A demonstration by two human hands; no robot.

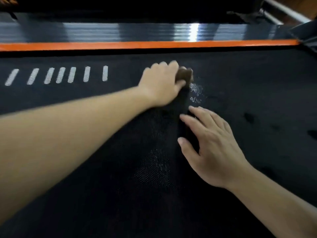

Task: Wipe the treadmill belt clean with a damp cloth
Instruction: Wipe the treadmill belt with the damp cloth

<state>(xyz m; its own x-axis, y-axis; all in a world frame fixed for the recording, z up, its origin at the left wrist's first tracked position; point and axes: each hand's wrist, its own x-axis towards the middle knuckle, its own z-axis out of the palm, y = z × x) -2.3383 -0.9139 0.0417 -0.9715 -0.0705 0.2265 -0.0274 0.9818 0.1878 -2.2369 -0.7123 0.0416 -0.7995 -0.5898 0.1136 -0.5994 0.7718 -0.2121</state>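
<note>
Wiping is under way: the left hand grips the cloth on the belt at upper centre. The right hand lies flat and open. The next move probably calls for a sweep towards the dark spots at right.

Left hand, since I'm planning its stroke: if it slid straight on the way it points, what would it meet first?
Only bare belt lies ahead of the left hand and its cloth; the first obstacle looks to be the orange strip at the belt's edge.
</note>
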